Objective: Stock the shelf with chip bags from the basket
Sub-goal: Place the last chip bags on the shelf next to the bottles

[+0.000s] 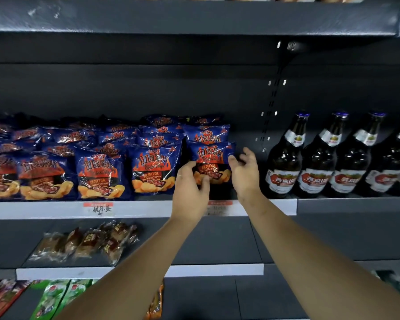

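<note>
A blue and orange chip bag (211, 158) stands upright at the right end of the row of matching chip bags (102, 167) on the middle shelf (44, 209). My left hand (189, 188) is at the bag's lower left corner, fingers curled against its front. My right hand (245, 172) is at the bag's right edge, its thumb touching the bag and its fingers spread loosely. The basket is not in view.
Dark beer bottles (319, 162) stand in a row just right of my right hand. A gap of bare shelf lies between the bag and the bottles. Below, a shelf holds brown snack packs (90, 241); green and red packets (51, 296) lie lower left.
</note>
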Demonstrator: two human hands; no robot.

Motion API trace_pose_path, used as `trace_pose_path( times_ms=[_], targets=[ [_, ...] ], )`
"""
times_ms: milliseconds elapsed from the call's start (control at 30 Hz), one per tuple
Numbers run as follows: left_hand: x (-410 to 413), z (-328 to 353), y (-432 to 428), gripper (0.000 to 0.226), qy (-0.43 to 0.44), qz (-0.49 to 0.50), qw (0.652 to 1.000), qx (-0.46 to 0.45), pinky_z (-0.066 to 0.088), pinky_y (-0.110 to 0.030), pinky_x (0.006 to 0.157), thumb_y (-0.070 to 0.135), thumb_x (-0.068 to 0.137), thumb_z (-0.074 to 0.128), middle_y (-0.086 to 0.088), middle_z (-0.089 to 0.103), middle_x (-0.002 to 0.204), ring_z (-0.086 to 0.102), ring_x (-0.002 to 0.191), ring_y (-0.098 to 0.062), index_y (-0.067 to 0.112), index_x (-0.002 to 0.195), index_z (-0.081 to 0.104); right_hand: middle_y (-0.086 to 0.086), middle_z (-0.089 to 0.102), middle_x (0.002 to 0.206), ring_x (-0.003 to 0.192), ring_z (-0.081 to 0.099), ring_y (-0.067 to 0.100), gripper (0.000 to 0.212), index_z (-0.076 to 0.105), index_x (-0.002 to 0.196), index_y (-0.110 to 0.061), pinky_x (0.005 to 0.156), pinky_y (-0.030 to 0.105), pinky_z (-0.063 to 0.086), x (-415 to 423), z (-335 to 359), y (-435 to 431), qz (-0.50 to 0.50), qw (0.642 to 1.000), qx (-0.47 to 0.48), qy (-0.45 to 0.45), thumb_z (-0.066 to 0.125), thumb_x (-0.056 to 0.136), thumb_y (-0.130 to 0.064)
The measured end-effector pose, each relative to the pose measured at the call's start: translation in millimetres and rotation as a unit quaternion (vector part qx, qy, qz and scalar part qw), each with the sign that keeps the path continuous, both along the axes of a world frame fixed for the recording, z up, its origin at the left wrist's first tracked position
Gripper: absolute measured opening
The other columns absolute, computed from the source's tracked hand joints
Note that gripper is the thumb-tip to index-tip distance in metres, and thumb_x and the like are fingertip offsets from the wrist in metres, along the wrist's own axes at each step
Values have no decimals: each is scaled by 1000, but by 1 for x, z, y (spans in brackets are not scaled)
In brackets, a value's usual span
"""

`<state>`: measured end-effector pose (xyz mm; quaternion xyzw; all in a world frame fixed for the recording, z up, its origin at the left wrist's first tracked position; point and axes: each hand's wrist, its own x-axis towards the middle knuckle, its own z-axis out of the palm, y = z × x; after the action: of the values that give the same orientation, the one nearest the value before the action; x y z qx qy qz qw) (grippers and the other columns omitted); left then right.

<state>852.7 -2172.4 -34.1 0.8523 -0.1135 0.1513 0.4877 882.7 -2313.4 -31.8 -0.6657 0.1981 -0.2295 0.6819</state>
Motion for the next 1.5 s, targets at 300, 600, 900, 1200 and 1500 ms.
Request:
trace_pose_path(
  times_ms=[300, 600, 900, 1200, 1500],
  targets=[
    [-9, 16, 9, 26, -5, 13, 997, -80, 46, -22, 86, 21, 98, 55, 3, 60, 109, 58, 100, -10, 13, 123, 53, 1, 59, 132, 122, 56, 14, 38, 54, 135, -19, 107, 34, 47, -31, 22, 6, -30, 994, -96, -38, 63, 98, -19],
    [-26, 30, 26, 1, -18, 6, 995, -102, 39, -15, 58, 16, 99, 54, 7, 58, 77, 54, 66, -6, 16, 98, 54, -2, 70, 87, 86, 68, 22, 19, 65, 82, -28, 83, 40, 58, -60, 40, 43, 15, 992, -110, -56, 63, 95, -14],
    [-48, -8, 100, 7, 22, 65, 992, -107, 38, -9, 58, 17, 99, 52, 10, 56, 75, 53, 66, 1, 15, 91, 51, 2, 66, 74, 65, 60, 17, 23, 64, 78, -19, 68, 37, 55, -89, 0, 125, 96, 994, -56, -23, 58, 93, -1],
    [-94, -130, 169, 3, 124, 144, 980, -57, 38, -27, 66, 16, 95, 53, 6, 58, 80, 55, 76, -16, 14, 96, 56, 0, 67, 71, 66, 61, 19, 28, 64, 72, -23, 63, 37, 53, -127, -128, 200, 160, 982, -53, 91, 62, 88, -1],
    [-151, -286, 195, 5, 243, 163, 956, 0, 32, -30, 61, 18, 94, 56, 2, 55, 78, 57, 77, -25, 13, 93, 55, -2, 70, 72, 72, 67, 28, 12, 67, 66, -40, 72, 53, 58, -188, -303, 207, 181, 944, -58, 269, 63, 75, -34]
  ],
)
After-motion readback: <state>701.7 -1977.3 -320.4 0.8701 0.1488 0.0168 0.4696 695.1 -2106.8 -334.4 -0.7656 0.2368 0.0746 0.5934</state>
